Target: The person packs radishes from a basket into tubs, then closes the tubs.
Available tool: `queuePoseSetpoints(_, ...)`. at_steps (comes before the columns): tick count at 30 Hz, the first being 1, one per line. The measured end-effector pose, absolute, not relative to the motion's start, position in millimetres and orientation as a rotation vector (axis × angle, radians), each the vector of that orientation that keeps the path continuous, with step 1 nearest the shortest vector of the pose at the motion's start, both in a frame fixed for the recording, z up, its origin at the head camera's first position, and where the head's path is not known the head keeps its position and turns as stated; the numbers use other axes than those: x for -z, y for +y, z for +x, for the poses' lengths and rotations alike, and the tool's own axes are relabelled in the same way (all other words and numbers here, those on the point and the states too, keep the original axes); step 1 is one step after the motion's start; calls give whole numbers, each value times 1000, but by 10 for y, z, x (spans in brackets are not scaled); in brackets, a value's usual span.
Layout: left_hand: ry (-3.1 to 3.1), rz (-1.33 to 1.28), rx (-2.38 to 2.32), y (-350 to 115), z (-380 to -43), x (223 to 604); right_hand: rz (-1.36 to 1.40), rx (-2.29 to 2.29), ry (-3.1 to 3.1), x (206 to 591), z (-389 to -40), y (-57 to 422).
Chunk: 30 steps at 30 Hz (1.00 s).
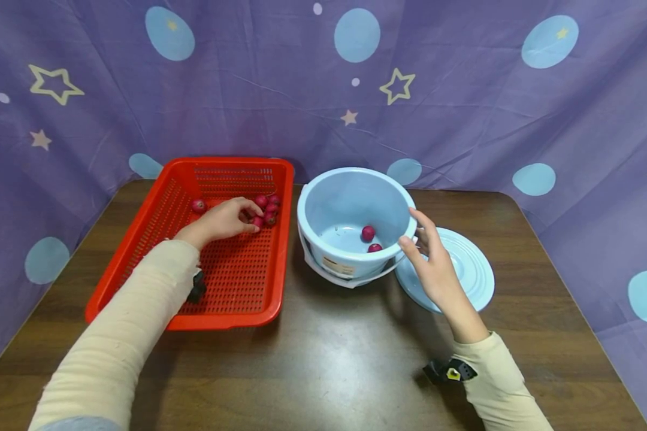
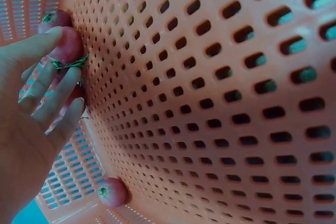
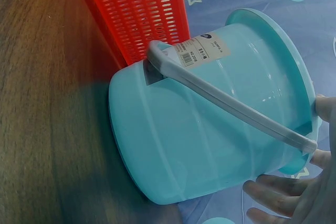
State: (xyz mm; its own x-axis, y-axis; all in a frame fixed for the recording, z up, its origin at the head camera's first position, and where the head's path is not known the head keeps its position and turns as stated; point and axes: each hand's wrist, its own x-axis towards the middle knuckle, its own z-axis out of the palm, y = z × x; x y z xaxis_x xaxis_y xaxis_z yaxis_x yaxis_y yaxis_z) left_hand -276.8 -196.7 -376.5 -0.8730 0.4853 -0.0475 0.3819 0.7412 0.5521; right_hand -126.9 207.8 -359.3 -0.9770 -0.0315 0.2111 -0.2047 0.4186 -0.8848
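My left hand (image 1: pixel 226 221) reaches into a red plastic basket (image 1: pixel 279 263) and pinches a red radish (image 1: pixel 257 222) between thumb and fingers. In the left wrist view, the thumb lies on that radish (image 2: pixel 68 45), whose green stem stub points toward the fingers. Several more radishes (image 1: pixel 273 202) cluster against the basket's right wall. Another radish (image 1: pixel 199 206) lies alone to the left. At the centre stands a light blue bucket (image 1: pixel 356 179) with two radishes (image 1: pixel 368 233) on its bottom. My right hand (image 1: pixel 434 263) holds the bucket's right rim, fingertips at the edge.
A round blue lid (image 1: pixel 477 272) lies on the wooden table (image 1: pixel 334 371), partly beneath my right hand. The bucket's pale handle (image 3: pixel 226 98) hangs down its side. Behind the table hangs a purple curtain (image 1: pixel 280 90) with stars and balloons.
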Motion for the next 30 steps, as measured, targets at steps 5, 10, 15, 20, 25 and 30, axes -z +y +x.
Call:
queuePoseSetpoints(5, 2768, 731, -807, -1963, -2763, 3782, 204, -1604, -2509, 3584, -1264, 2077)
queuePoseSetpoints(10, 2791, 739, -763, -1957, -2765, 3794, 200, -1606, -2511, 3575, -1264, 2075)
queuePoseSetpoints(15, 2808, 726, -735, -1952, -2759, 3783, 204, -1610, -2508, 3574, -1262, 2075)
queuePoseSetpoints(20, 2826, 739, -724, -1955, -2758, 3773, 201, -1613, -2509, 3579, -1258, 2077)
queuePoseSetpoints(25, 2823, 720, -712, -1951, -2764, 3752, 199, -1614, -2510, 3584, -1258, 2079)
queuePoseSetpoints(30, 2819, 720, -675, -1942, -2778, 3704, 202, -1615, -2511, 3585, -1262, 2080)
